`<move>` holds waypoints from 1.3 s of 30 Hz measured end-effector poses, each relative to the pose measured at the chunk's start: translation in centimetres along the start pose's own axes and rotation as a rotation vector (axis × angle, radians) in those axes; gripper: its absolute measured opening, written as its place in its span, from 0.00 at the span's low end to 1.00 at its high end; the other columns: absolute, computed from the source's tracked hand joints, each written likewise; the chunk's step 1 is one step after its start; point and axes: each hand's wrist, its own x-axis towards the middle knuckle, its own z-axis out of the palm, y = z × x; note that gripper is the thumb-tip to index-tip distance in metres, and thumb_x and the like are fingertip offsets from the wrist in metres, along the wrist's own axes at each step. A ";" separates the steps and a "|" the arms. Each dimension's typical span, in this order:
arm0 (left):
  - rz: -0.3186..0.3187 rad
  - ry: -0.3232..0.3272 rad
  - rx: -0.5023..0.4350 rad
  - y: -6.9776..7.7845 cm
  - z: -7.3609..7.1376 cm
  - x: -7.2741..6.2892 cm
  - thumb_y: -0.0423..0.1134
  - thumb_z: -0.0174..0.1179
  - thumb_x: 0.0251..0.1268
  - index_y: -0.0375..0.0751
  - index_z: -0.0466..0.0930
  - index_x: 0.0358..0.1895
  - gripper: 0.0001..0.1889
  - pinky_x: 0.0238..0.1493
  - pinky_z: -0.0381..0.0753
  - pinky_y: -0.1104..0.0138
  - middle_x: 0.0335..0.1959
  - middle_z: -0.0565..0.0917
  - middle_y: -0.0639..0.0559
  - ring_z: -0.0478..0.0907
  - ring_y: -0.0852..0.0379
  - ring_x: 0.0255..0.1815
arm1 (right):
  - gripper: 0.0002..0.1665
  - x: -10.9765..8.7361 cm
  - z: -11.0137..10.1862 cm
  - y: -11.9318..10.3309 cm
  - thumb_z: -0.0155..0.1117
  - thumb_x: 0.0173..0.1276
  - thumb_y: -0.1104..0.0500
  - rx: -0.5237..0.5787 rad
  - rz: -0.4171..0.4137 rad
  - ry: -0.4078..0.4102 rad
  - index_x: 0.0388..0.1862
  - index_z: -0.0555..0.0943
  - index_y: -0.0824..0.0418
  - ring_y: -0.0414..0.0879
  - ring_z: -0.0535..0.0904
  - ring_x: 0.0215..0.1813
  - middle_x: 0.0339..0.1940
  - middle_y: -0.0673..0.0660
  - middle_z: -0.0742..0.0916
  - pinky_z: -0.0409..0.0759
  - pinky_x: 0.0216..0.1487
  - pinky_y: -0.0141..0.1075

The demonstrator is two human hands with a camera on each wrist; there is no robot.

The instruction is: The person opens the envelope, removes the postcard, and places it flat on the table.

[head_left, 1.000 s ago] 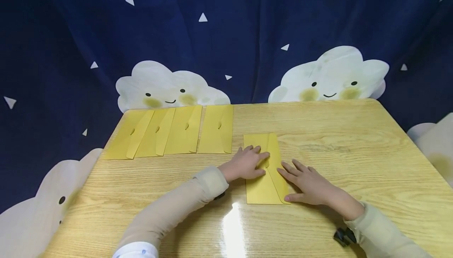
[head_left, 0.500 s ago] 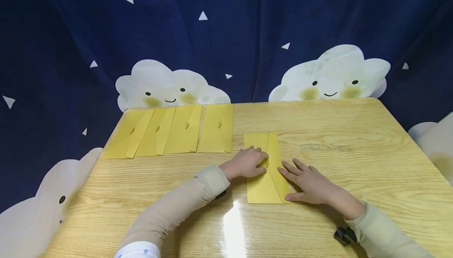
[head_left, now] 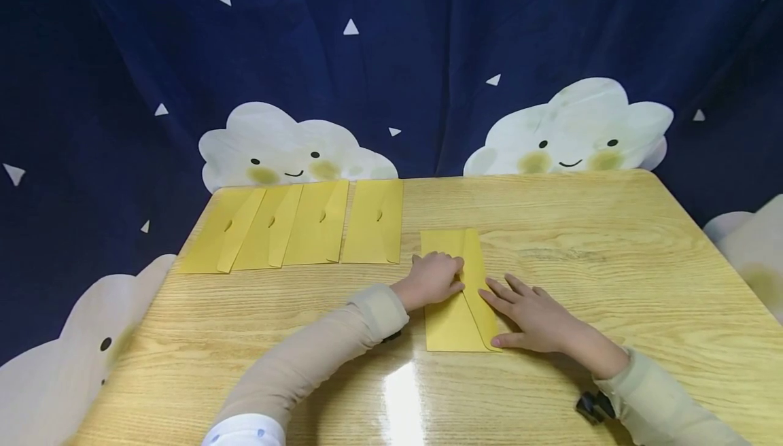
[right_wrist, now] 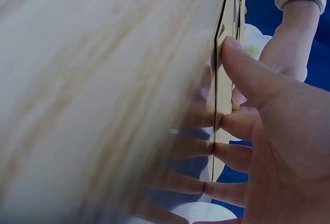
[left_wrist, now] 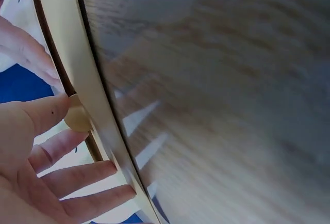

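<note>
A yellow paper envelope lies on the table between my hands, its long flap folded over on the right side. My left hand reaches across it from the left. In the left wrist view, the thumb and index finger pinch the rounded flap tab, while the other fingers are stretched toward the paper. Along the envelope's right edge rests my right hand, fingers spread and nearly straight. In the right wrist view its thumb touches the envelope edge. The left fingertips are partly hidden in the head view.
Several more yellow envelopes lie in a row at the back left of the wooden table, the leftmost ones overlapping. A dark blue curtain with cloud prints hangs behind the table's far edge.
My left hand's spread fingers have curled in, and the hand has shifted slightly right to the flap tab. The right hand and the envelopes stay in place.
</note>
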 end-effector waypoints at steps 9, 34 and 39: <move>-0.021 0.015 -0.099 -0.9 0.4 0.4 0.50 0.60 0.59 0.50 0.81 0.39 0.11 0.50 0.67 0.41 0.37 0.81 0.58 0.76 0.53 0.45 | 0.47 0.0 0.0 0.0 0.55 0.57 0.33 -0.016 -0.005 0.014 0.68 0.63 0.60 0.68 0.56 0.66 0.68 0.63 0.64 0.63 0.48 0.67; 0.001 -0.015 -0.177 -1.7 0.0 0.1 0.50 0.62 0.57 0.49 0.81 0.39 0.12 0.49 0.69 0.43 0.39 0.81 0.57 0.75 0.52 0.45 | 0.58 3.8 -0.5 -3.3 0.63 0.53 0.35 0.026 0.307 -0.011 0.66 0.56 0.76 0.75 0.62 0.58 0.62 0.79 0.63 0.70 0.45 0.62; -0.003 -0.026 -0.180 -1.9 0.0 0.3 0.50 0.61 0.57 0.49 0.80 0.37 0.11 0.49 0.66 0.39 0.36 0.80 0.57 0.75 0.53 0.45 | 0.55 3.5 -1.0 -3.2 0.64 0.56 0.42 0.120 0.286 0.009 0.66 0.53 0.78 0.77 0.62 0.57 0.62 0.82 0.60 0.69 0.49 0.60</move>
